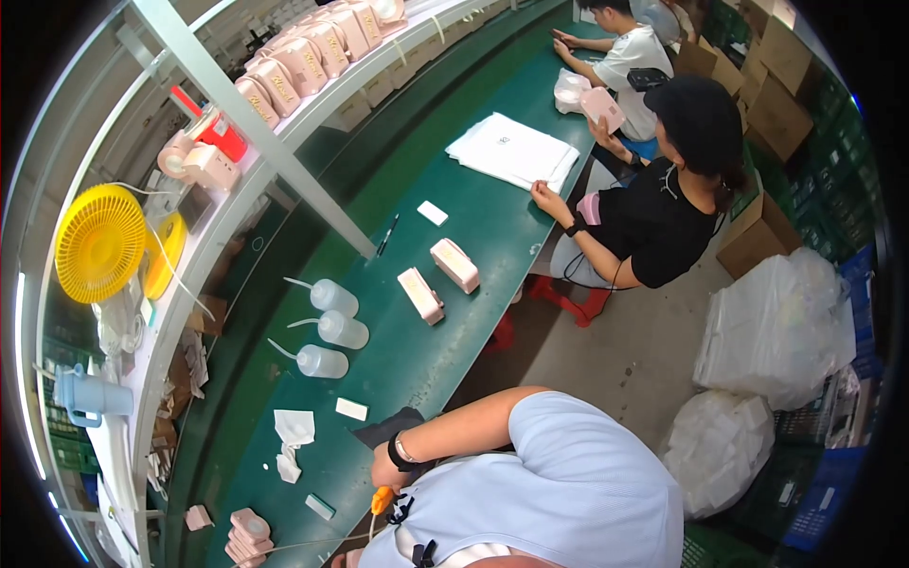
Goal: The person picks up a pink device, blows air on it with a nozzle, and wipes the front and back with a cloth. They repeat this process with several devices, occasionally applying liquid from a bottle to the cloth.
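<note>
My right hand (385, 470), wearing a bracelet and a black band, is closed at the near edge of the green bench. What it holds is hidden. Just below its fingers shows a small orange piece (382, 500) with a pale cord. Next to this hand a dark cloth (390, 427) lies on the bench. Only a sliver of my left hand (347, 560) seems to show at the lower edge, its fingers cut off. Nearby are a small pale green-and-white block (320, 507), crumpled white wipes (294, 428) and stacked pink devices (249, 538).
Three squeeze bottles (322, 361) stand farther along the bench (379, 364), near two pink devices (419, 295). Beyond lie white bags (512, 151). A co-worker in black (668, 222) sits there. Shelving (213, 71) holds a yellow fan (99, 243). Bagged goods (776, 327) stand right.
</note>
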`<action>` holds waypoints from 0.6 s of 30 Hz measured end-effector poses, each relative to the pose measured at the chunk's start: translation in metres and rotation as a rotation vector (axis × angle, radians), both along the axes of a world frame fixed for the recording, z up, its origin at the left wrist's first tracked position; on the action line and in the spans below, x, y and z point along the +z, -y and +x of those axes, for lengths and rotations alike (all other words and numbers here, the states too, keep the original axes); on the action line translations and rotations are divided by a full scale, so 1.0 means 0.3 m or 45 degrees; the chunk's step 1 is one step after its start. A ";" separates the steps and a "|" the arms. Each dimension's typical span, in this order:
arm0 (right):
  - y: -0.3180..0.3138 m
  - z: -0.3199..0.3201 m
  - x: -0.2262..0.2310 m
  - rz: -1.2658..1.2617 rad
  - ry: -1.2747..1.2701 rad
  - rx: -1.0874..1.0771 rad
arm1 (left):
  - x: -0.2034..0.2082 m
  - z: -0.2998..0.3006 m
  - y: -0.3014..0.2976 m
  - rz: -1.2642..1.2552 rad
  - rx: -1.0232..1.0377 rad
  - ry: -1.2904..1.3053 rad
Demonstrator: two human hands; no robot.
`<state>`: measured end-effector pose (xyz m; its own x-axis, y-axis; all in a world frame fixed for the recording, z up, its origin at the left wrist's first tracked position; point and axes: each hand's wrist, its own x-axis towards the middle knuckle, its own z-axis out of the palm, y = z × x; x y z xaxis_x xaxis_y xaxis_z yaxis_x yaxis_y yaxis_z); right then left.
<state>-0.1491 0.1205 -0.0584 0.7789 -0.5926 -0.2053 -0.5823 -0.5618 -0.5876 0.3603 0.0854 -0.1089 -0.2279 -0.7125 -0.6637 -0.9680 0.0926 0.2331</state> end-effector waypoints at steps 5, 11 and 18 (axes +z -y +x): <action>0.046 -0.036 0.027 0.048 0.057 -0.223 | -0.055 0.055 0.031 0.035 0.095 -0.172; 0.064 -0.034 -0.064 0.121 0.148 0.019 | -0.063 0.070 0.063 0.090 0.215 -0.375; 0.027 -0.064 -0.046 0.079 0.106 -0.285 | -0.149 0.066 -0.020 0.094 0.461 -0.695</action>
